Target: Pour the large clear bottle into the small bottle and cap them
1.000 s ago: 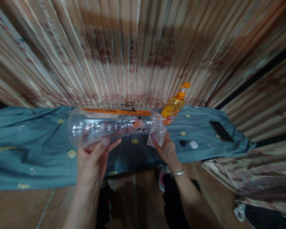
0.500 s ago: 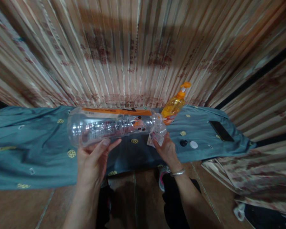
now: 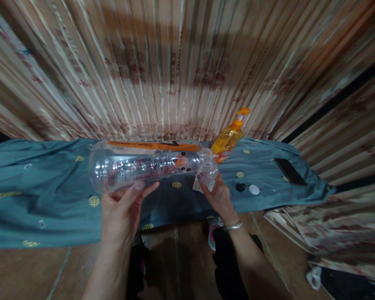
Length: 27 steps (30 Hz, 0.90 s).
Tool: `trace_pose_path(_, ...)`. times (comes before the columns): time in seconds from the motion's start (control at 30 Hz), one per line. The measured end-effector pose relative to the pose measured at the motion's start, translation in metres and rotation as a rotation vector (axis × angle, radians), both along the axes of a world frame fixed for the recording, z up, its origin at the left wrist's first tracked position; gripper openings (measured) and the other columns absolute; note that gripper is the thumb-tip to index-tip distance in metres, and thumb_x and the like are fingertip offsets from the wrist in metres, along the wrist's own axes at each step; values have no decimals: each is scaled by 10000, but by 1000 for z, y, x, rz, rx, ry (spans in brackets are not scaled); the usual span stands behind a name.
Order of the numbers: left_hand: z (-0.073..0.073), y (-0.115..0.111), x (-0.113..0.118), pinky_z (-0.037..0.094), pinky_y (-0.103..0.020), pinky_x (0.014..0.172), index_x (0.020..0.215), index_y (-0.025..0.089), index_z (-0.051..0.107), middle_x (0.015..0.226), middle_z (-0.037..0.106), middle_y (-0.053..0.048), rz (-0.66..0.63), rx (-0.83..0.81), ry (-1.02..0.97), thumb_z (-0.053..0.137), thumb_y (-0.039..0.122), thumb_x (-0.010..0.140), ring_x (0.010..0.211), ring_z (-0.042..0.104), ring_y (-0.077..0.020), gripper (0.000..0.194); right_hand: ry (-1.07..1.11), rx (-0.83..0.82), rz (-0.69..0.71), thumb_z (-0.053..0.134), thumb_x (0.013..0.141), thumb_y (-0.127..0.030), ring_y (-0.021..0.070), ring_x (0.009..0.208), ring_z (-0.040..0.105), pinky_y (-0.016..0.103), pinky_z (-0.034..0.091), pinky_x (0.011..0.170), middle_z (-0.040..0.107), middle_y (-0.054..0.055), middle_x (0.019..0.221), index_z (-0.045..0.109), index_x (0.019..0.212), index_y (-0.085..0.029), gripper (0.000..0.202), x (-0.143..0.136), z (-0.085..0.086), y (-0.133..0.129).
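Note:
A large clear bottle [image 3: 143, 164] with an orange label lies on its side, its neck to the right. My left hand [image 3: 125, 204] holds it from below near its base, thumb along the near side. At its mouth is a small clear plastic bottle [image 3: 210, 170], tilted, with my right hand [image 3: 218, 193] closed round its lower part. The two necks appear to meet; the exact contact is too small to make out. Just behind the necks an orange pump bottle [image 3: 227, 141] with yellow liquid leans to the right.
On the teal cloth [image 3: 56, 183] to the right are a black cap [image 3: 240, 187], a white cap [image 3: 254, 189] and a dark phone [image 3: 290, 171]. A pleated curtain [image 3: 175, 71] hangs behind the cloth. Below are my legs and a tiled floor.

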State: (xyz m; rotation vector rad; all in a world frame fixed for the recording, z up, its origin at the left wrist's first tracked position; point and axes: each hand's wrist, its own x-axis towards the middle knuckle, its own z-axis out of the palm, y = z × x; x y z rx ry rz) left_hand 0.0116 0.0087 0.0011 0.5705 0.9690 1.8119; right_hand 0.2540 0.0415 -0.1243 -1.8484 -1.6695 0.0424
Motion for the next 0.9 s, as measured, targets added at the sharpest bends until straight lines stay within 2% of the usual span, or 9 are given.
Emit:
trace_pose_path(0.17,1,0,0,671,-419,694,678,191,651,697,706,36,-10,6,15,977,238,444,700,674,-155,404,39,3,-3,629,883,-361,296,842,732,417,590,720,742,190,968,520,1249,-132,445,-1,2,0)
trace_pose_path(0.43,4,-1,1,677,-421,686,651,169,646,704,709,34,-5,-8,6,993,240,407,709,674,-154,431,13,24,-5,600,896,-390,307,818,731,424,587,705,743,206,943,512,1242,-106,456,-2,1,-1)
trace_pose_path(0.7,1,-1,0,666,-388,697,753,202,677,720,717,45,-31,10,26,969,230,469,697,676,-150,408,-27,20,-3,581,914,-407,304,822,733,406,584,712,741,215,952,512,1255,-86,473,-1,0,-1)
trace_pose_path(0.9,2,-1,-1,660,-420,725,757,212,668,727,713,43,-37,16,34,960,232,490,707,671,-164,396,-23,10,-25,567,922,-455,289,802,732,373,584,700,743,196,934,528,1231,-75,492,-2,0,0)
